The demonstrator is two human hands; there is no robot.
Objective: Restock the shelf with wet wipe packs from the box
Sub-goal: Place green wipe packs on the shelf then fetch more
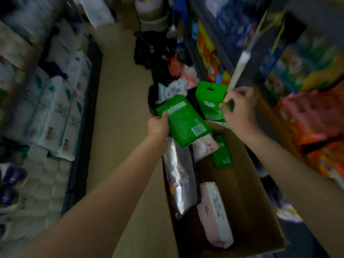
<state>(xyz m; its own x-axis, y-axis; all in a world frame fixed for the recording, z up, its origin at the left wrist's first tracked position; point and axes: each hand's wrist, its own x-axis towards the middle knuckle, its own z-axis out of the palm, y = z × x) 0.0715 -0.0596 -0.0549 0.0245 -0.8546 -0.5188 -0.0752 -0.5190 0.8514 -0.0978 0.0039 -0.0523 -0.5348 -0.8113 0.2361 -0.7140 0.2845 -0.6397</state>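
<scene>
Green wet wipe packs [183,121] gripped by left hand [158,125] and right hand [239,108]; blurred shelves [307,58].

Both forearms are bare from the bottom edge of the view up to the wrists; no sleeve, cuff or glove shows on either. The left hand [158,125] and the right hand [239,110] are bare too, with no ring, watch or band visible at the fingers or wrists. Motion blur softens the outlines, so nails and finer marks cannot be made out.
</scene>
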